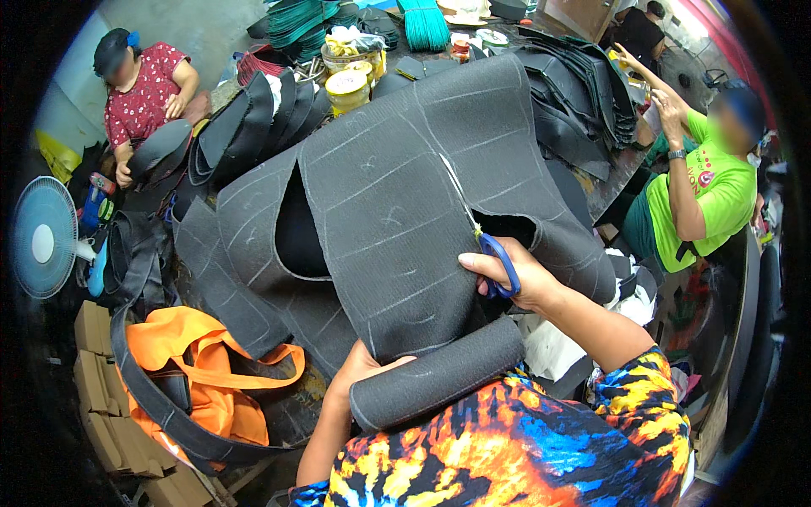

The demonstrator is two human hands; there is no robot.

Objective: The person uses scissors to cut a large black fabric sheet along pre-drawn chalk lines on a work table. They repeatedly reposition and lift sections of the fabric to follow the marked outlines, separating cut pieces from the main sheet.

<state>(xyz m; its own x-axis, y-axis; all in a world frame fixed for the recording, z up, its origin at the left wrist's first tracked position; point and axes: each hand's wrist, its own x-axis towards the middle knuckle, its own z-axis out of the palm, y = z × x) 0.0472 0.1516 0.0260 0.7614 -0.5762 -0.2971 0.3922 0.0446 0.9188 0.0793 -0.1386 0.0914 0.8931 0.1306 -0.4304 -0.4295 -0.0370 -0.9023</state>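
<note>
My right hand (525, 275) grips scissors (498, 262) by their blue handles. Their long blades lie along a cut line in a dark grey felt-like sheet (384, 211) marked with pale chalk lines and crosses. A gap shows in the sheet beside the scissors. My left hand (365, 369) holds the near edge of the sheet, its thumb on top and its fingers mostly hidden. A rolled length of the same material (443, 372) lies across in front of me, against my left hand and my body.
An orange bag (198, 346) sits at the left, near cardboard boxes (106, 397) and a fan (44, 241). Stacks of dark cut pieces (570, 93), yellow-lidded tubs (347, 87) and green cord bundles (422, 24) stand at the back. Co-workers sit at far left and right.
</note>
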